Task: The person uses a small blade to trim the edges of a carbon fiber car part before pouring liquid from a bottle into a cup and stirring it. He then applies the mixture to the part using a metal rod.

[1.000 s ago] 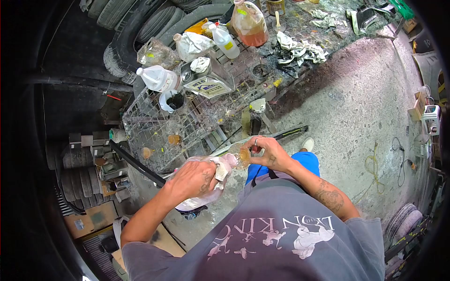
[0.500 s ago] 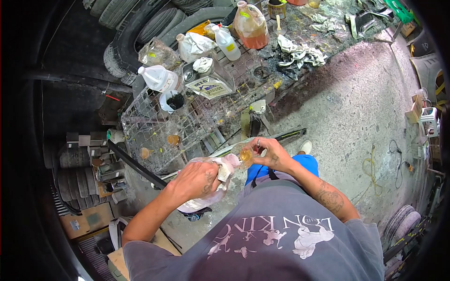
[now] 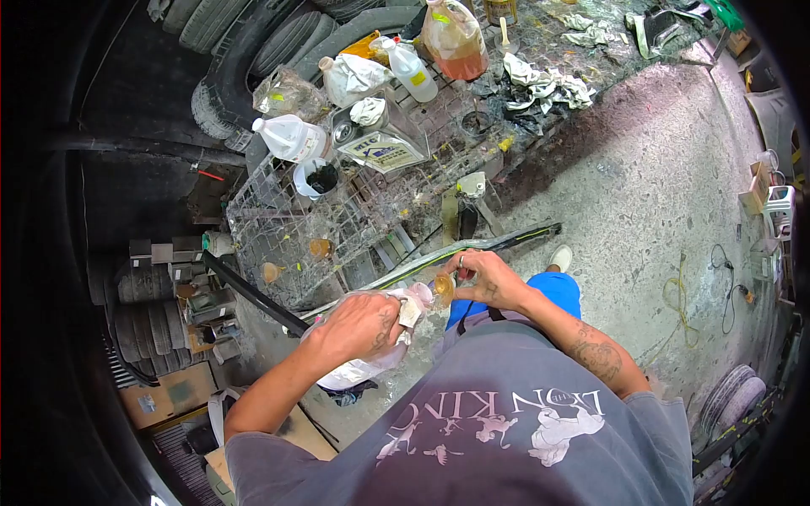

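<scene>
Concrete floor point(image 3: 641, 194) lying below: left hand point(image 3: 359, 325) is clenching a crumpled white rag point(image 3: 371, 363); right hand point(image 3: 489, 278) is pinching what seems a small amber-filled clear cup point(image 3: 442, 287).

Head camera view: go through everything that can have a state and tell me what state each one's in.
Left hand, closed on the bunched pale rag.
Right hand, fingers pinching the small amber cup.
Big jug, part full of orange liquid.
White jug, lying on its side, capped.
White cup, holds something dark.
Rags, crumpled.
</scene>
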`<state>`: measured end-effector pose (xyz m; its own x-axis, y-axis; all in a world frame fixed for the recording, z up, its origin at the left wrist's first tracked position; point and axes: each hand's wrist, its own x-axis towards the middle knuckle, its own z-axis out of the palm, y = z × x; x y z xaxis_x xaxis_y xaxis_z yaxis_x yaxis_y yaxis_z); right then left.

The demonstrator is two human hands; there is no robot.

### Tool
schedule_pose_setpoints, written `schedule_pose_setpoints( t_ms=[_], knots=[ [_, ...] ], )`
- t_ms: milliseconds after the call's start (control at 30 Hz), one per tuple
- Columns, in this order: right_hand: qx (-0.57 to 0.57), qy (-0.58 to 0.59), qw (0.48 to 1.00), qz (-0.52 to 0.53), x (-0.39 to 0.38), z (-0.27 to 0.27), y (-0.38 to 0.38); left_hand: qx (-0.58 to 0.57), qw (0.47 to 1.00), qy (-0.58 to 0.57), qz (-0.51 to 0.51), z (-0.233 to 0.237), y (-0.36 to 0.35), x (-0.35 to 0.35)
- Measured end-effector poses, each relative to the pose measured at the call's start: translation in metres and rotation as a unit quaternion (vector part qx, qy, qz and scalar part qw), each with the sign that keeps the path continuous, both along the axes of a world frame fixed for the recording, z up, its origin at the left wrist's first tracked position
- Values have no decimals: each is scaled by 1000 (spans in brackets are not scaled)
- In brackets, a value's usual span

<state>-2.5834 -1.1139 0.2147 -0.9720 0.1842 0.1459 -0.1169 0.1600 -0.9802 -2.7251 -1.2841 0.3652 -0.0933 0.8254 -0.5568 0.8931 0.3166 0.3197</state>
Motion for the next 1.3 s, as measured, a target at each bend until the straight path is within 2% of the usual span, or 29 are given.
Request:
schedule_pose_setpoints(
  t_ms=[400,533,700,800,900,967,1033,1100,1200,1233,1300],
  knots=[
    [0,8,1000,-18,1,-6,0,-8,1000,-7,-24,-2,2,-2],
    [6,-16,1000,-4,2,-2,6,28,1000,5,-9,0,0,-3],
    [-49,27,998,-25,1,-2,11,41,999,0,-3,4,-1,-6],
    [-86,15,996,-17,0,4,14,47,999,-1,3,0,-7,-11],
    [-75,-5,997,-22,-2,18,20,72,997,-12,14,-12,-17,-18],
    [-57,10,998,-35,-4,24,23,161,986,-29,33,-17,-21,-19],
    [-135,-33,988,-67,-6,31,28,184,981,-31,49,-26,-27,-22],
    [-140,-27,988,-64,-9,46,33,205,976,-34,63,-34,-33,-28],
    [-97,17,993,-60,-6,58,39,229,961,-42,152,-42,-40,-45],
    [-93,17,994,-61,-3,60,40,232,960,-44,152,-47,-42,-54],
    [-74,7,994,-76,7,65,41,279,923,-68,257,-64,-46,-74]
  ],
)
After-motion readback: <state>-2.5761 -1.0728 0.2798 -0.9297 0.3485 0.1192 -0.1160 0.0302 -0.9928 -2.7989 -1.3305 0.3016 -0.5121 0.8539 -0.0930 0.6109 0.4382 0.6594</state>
